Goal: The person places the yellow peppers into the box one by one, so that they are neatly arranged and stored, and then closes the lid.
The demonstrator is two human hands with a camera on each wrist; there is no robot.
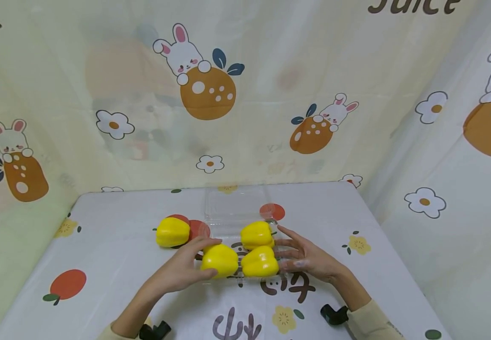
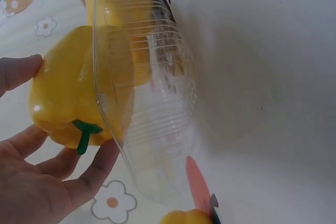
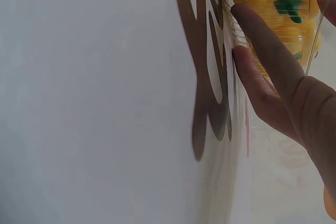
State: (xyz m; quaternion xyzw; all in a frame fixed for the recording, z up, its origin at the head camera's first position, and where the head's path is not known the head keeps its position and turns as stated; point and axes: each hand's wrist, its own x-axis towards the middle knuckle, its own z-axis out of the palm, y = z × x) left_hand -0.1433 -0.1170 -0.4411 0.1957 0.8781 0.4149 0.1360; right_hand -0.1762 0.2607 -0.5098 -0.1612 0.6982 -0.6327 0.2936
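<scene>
**Left hand grips a yellow pepper at the box**

The bench reaches well beyond the clear box on both sides; its back edge lies near the raised lid. The left grip is pepper-wide, thumb opposite fingers. The right hand, fingers spread, touches the box's right end. The held pepper, at the left end, points its stem left, long axis crosswise. Two more peppers sit rightward.

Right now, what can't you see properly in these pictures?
- Left wrist view: pepper outside the clear box, mostly cut off by the bottom edge.
- Right wrist view: right hand, partly cut off by the right edge.
- Head view: dark writing, partly hidden by other peppers.
- Head view: curtain lettering, cut off by the top edge.
</scene>
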